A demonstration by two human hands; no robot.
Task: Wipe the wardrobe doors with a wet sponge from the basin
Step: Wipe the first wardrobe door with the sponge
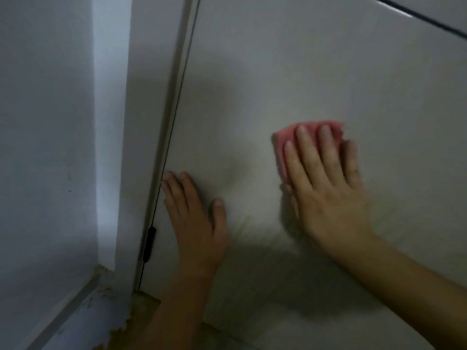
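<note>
A white wardrobe door (290, 84) fills most of the view. My right hand (326, 188) presses a pink sponge (290, 131) flat against the door with straight fingers; the sponge's top and left edges show past my fingertips. My left hand (194, 218) lies flat on the door near its left edge, fingers straight and thumb spread. A faint damp streak shows on the door between and below my hands.
A black hinge (149, 245) sits on the door's left edge near the bottom. A white wall (45, 147) stands to the left, with a worn skirting (75, 306) at its foot. A dark gap (417, 17) crosses the top right corner.
</note>
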